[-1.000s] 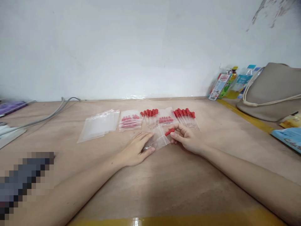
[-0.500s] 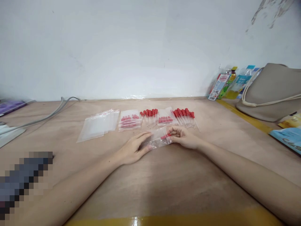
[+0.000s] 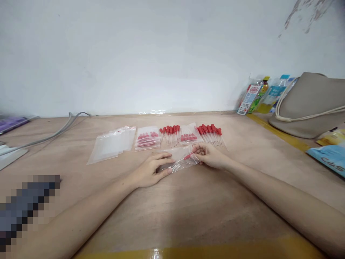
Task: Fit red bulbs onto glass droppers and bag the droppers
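Note:
A clear zip bag (image 3: pixel 179 165) lies at the middle, and my left hand (image 3: pixel 152 171) grips its left end between thumb and fingers. Inside the bag is a dropper with a red bulb (image 3: pixel 187 157). My right hand (image 3: pixel 208 155) is closed at the bag's right end, its fingertips behind the film at the bulb. Behind the hands lie loose red-bulbed droppers (image 3: pixel 171 135) and a second bunch of droppers (image 3: pixel 210 133). Between them rests a bag of droppers (image 3: pixel 189 133); a stack of filled bags (image 3: pixel 147 138) sits further left.
Flat, unfilled zip bags (image 3: pixel 110 144) overlap at the left. A grey cable (image 3: pixel 58 131) runs across the far left. Drink bottles (image 3: pixel 277 91), a carton (image 3: pixel 249 99), a grey-beige bag (image 3: pixel 309 108) and a blue packet (image 3: pixel 329 158) stand or lie at the right.
My right fingers have moved further in at the bag's right end, and the red bulb sits slightly further left. My left hand keeps its hold on the bag.

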`<state>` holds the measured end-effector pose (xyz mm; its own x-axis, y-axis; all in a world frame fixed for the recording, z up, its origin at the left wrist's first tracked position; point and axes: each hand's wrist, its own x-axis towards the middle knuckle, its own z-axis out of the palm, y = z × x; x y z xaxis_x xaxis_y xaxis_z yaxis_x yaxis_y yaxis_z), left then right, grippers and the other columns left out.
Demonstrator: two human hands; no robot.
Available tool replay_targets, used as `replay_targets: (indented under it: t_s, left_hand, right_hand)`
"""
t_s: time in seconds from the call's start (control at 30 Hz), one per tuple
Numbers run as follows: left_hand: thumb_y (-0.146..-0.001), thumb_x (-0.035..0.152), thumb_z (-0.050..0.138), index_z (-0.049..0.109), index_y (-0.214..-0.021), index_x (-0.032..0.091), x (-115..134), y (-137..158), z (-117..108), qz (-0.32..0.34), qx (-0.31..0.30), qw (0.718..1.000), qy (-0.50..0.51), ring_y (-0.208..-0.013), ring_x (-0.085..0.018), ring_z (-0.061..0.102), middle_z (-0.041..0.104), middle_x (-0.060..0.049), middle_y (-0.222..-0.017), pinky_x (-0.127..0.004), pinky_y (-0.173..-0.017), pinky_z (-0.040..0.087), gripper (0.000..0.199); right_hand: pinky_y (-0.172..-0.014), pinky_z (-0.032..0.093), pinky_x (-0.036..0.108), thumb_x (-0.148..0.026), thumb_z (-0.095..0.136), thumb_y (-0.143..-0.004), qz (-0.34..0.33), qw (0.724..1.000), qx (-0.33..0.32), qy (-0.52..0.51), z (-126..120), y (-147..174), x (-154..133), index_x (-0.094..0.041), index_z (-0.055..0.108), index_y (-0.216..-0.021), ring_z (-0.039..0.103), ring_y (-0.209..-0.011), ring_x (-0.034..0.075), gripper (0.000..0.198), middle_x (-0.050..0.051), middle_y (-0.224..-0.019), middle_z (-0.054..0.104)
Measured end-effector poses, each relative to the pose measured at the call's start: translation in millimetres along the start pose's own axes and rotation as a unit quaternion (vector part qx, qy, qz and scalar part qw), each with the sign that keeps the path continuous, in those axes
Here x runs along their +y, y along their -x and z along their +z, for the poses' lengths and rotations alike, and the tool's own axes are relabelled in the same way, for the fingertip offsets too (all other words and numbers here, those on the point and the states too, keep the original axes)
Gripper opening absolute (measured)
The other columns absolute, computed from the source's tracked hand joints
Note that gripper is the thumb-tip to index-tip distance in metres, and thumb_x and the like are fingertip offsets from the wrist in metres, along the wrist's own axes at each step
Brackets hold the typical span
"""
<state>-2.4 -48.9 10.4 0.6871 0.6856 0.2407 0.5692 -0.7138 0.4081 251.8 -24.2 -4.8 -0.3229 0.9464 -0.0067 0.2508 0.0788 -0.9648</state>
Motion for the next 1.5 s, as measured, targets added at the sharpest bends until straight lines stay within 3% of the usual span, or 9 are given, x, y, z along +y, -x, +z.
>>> replay_targets:
  t_s: [0.17, 0.3, 0.5, 0.6, 0.73, 1.0, 1.17, 1.27, 1.5]
  left_hand:
    - [-0.086, 0.038, 0.047, 0.055, -0.118, 0.025, -2.5, 0.4, 2.0, 0.003, 0.004, 1.000, -0.001, -0.118, -0.023, 0.046, 0.048, -0.007, -0.129, -0.043, -0.100, 0.036, 0.036]
    - [-0.086, 0.037, 0.047, 0.055, -0.118, 0.025, -3.1, 0.4, 2.6, 0.009, 0.009, 1.000, -0.001, -0.118, -0.023, 0.046, 0.048, -0.007, -0.129, -0.043, -0.100, 0.036, 0.035]
    - [-0.086, 0.038, 0.047, 0.055, -0.119, 0.025, -1.9, 0.2, 1.0, -0.004, -0.004, 1.000, -0.005, -0.120, -0.022, 0.044, 0.047, -0.007, -0.131, -0.041, -0.101, 0.035, 0.037]
    - [-0.086, 0.038, 0.046, 0.056, -0.118, 0.025, -1.9, 0.2, 0.9, -0.004, -0.003, 1.000, -0.003, -0.120, -0.022, 0.044, 0.046, -0.007, -0.131, -0.041, -0.101, 0.035, 0.036]
    - [-0.087, 0.037, 0.046, 0.057, -0.117, 0.025, -2.5, 0.1, 1.4, 0.000, -0.001, 1.000, -0.005, -0.120, -0.022, 0.044, 0.047, -0.007, -0.131, -0.041, -0.101, 0.036, 0.035]
    - [-0.085, 0.035, 0.048, 0.057, -0.117, 0.024, -3.7, -0.7, 1.9, -0.007, -0.012, 1.000, 0.001, -0.120, -0.022, 0.043, 0.046, -0.007, -0.131, -0.041, -0.102, 0.035, 0.034]
    - [-0.085, 0.035, 0.049, 0.057, -0.116, 0.025, -6.1, -0.5, 3.1, -0.002, -0.005, 1.000, 0.011, -0.120, -0.023, 0.044, 0.047, -0.007, -0.131, -0.041, -0.101, 0.036, 0.034]
    - [-0.085, 0.035, 0.050, 0.057, -0.116, 0.025, -7.1, -0.2, 3.5, 0.009, 0.003, 1.000, 0.015, -0.119, -0.023, 0.045, 0.047, -0.007, -0.130, -0.042, -0.100, 0.036, 0.034]
    - [-0.085, 0.035, 0.048, 0.056, -0.117, 0.025, -5.8, -0.4, 2.6, 0.008, -0.004, 1.000, 0.001, -0.119, -0.022, 0.044, 0.047, -0.008, -0.130, -0.042, -0.100, 0.036, 0.034]
  right_hand:
    - [-0.049, 0.039, 0.020, -0.050, 0.050, -0.076, -0.060, 0.994, -0.068, 0.068, -1.6, 2.9, -5.7, -0.017, 0.050, -0.061, 0.044, -0.050, 0.007, 0.036, -0.003, -0.060, 0.048]
    - [-0.039, 0.031, 0.019, -0.054, 0.037, -0.082, 0.008, 0.999, -0.012, 0.039, -3.1, 7.4, -12.3, -0.018, 0.056, -0.067, 0.038, -0.039, 0.006, 0.043, -0.005, -0.047, 0.044]
    - [-0.031, 0.017, 0.017, -0.044, 0.063, -0.067, 0.050, 0.998, -0.046, 0.006, 0.7, 10.8, -16.9, -0.018, 0.051, -0.067, 0.028, -0.030, 0.003, 0.029, -0.009, -0.041, 0.041]
    - [-0.030, 0.018, 0.017, -0.039, 0.068, -0.061, 0.091, 0.996, 0.015, 0.020, 2.4, 8.7, -11.3, -0.020, 0.047, -0.072, 0.028, -0.029, 0.004, 0.031, -0.010, -0.042, 0.044]
    - [-0.036, 0.028, 0.018, -0.034, 0.075, -0.050, 0.043, 0.988, 0.096, 0.113, -5.4, 3.4, -3.8, -0.019, 0.047, -0.084, 0.038, -0.038, 0.006, 0.046, -0.010, -0.049, 0.046]
    - [-0.055, 0.037, 0.024, -0.036, 0.057, -0.069, -0.014, 0.882, 0.249, 0.401, -54.8, -28.5, -17.1, -0.019, 0.062, -0.069, 0.056, -0.065, 0.015, 0.018, 0.002, -0.068, 0.062]
    - [-0.068, 0.042, 0.029, -0.036, 0.050, -0.075, 0.025, 0.827, 0.304, 0.472, -64.2, -58.8, -15.5, -0.018, 0.064, -0.095, 0.059, -0.087, 0.021, 0.030, 0.008, -0.094, 0.065]
    - [-0.075, 0.043, 0.032, -0.036, 0.048, -0.077, 0.048, 0.818, 0.321, 0.476, -64.4, -72.8, -12.0, -0.017, 0.061, -0.107, 0.057, -0.095, 0.024, 0.038, 0.011, -0.103, 0.063]
    - [-0.072, 0.044, 0.030, -0.032, 0.051, -0.074, 0.085, 0.831, 0.317, 0.449, -64.5, -86.0, -8.1, -0.021, 0.067, -0.088, 0.059, -0.090, 0.022, 0.024, 0.009, -0.099, 0.063]
